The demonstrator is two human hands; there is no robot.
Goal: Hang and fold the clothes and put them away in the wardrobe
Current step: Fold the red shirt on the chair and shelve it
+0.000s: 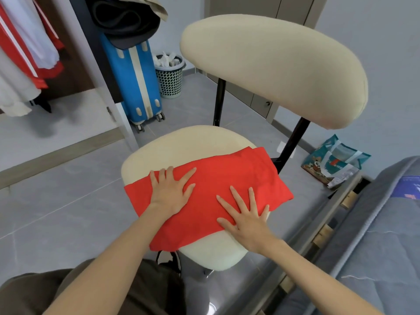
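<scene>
A folded red garment (229, 178) lies across the cream seat (181, 144) of a chair, its ends hanging over the left and right edges. My left hand (171, 189) rests flat on the garment's left half, fingers spread. Near the front edge of the cloth, my right hand (244, 214) presses down, palm flat and fingers apart. Neither hand grips the fabric. At the far left, the open wardrobe (75, 71) holds hanging red and white clothes (25, 53).
The chair's cream backrest (272, 67) rises behind the seat. A blue suitcase (136, 80) and a mesh bin (170, 76) stand by the wardrobe. A printed bag (334, 162) lies on the floor to the right, next to a grey bed (375, 235).
</scene>
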